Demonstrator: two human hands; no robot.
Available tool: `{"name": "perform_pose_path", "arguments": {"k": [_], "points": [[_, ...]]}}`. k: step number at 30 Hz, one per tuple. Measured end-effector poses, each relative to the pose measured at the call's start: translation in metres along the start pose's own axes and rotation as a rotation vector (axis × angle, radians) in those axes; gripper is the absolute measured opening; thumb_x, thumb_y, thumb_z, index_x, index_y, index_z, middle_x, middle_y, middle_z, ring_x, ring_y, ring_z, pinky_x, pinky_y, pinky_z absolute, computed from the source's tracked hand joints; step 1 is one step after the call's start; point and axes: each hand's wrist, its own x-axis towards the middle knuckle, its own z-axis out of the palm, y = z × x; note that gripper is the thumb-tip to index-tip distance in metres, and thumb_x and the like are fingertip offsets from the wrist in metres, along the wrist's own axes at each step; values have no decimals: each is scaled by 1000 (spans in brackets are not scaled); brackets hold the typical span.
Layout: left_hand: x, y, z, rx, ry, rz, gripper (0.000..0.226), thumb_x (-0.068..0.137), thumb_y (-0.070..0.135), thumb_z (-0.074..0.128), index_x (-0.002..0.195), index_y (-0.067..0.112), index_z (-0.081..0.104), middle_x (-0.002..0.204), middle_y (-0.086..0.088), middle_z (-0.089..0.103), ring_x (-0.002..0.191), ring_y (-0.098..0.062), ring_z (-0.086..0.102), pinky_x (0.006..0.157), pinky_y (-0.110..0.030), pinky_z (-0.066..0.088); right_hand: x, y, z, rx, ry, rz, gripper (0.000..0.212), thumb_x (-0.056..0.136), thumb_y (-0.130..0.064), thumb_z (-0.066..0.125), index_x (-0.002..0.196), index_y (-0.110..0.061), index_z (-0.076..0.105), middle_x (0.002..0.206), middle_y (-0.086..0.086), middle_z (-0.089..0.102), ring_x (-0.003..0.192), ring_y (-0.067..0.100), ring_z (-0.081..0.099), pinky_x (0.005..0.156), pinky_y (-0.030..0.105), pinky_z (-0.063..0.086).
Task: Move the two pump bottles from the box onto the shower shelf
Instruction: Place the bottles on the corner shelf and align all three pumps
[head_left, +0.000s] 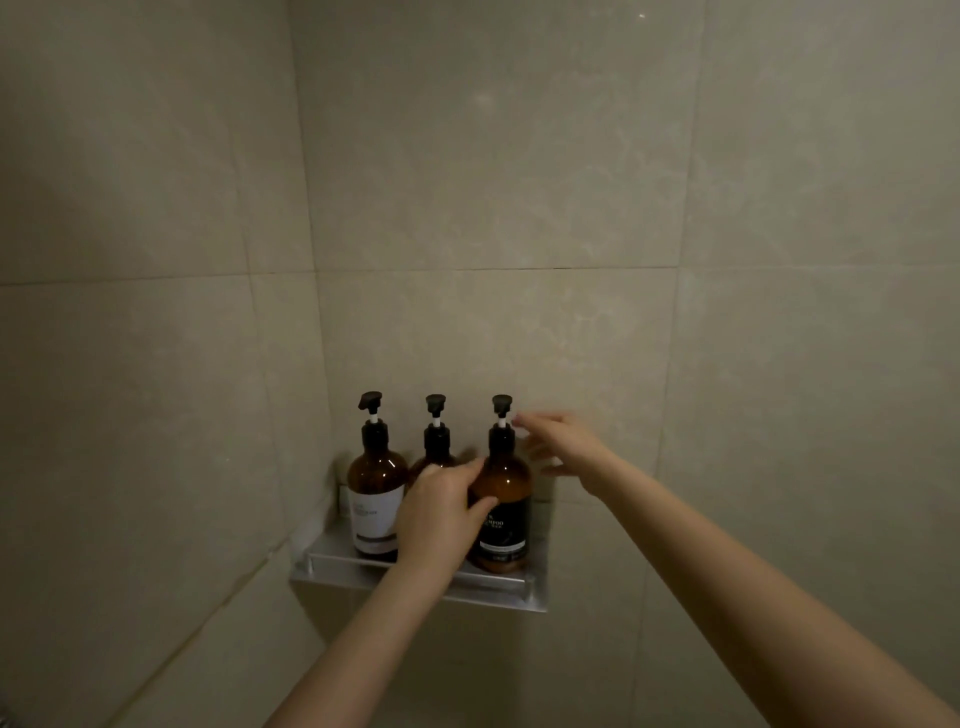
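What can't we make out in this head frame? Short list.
- Middle bottle: lower body and label hidden behind the left hand.
- White-label bottle: print too small and dim to read.
- Right hand: fingers motion-blurred; contact with the black-label bottle unclear.
- Box: out of frame.
- Shelf: floor hidden by bottles.

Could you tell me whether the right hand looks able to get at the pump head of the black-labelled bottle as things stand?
Probably yes. The right hand is open beside the pump head of the black-labelled bottle, with nothing between them. The left hand is lower, on the bottle's body, away from the pump.
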Motion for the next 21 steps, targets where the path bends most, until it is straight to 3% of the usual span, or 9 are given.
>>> {"name": "perform_pose_path", "arguments": {"k": [2,4,9,15,17,19,21], "points": [[-2,3,5,26,0,-5,54,79,37,66,131,31,49,116,5,65,105,-10,58,79,-23,48,-4,10,4,-72,-65,113,42,95,-42,44,122,-13,59,115,13,61,104,27,58,82,36,47],[-3,3,9,33,16,-9,52,80,35,65,130,30,50,124,8,63,112,-9,56,82,-23,48,-7,17,6,-77,-103,148,39,96,-38,44,124,-13,57,123,15,58,112,32,56,88,41,48],[-3,1,10,25,24,-24,50,81,33,64,130,32,50,128,10,60,115,-8,54,86,-25,50,-7,22,7,-59,-120,92,32,97,-22,46,128,-19,57,117,11,63,97,25,60,86,39,52],[-3,0,4,-37,36,-10,46,81,33,65,125,31,55,122,10,64,112,-7,55,84,-21,45,0,24,4,-96,-114,86,31,95,-23,51,125,-21,59,101,5,63,86,20,60,71,30,51],[-1,-6,-7,-132,112,-72,37,81,31,65,118,28,61,112,8,68,99,-5,61,78,-16,46,8,14,-2,-106,32,-14,30,93,-18,54,122,-15,63,93,3,65,80,16,59,65,24,47],[2,-19,-20,-223,236,-194,33,81,30,66,113,24,64,100,5,71,80,-2,61,66,-13,47,16,-8,-10,-132,230,-230,28,90,-13,56,115,-12,68,101,3,70,91,14,63,78,24,48],[6,-33,-30,-234,268,-277,38,79,33,68,114,20,64,96,1,72,75,-5,61,59,-15,45,16,-40,-12,-170,264,-454,25,89,-15,58,111,-16,70,113,1,70,99,9,61,86,23,47]]}}
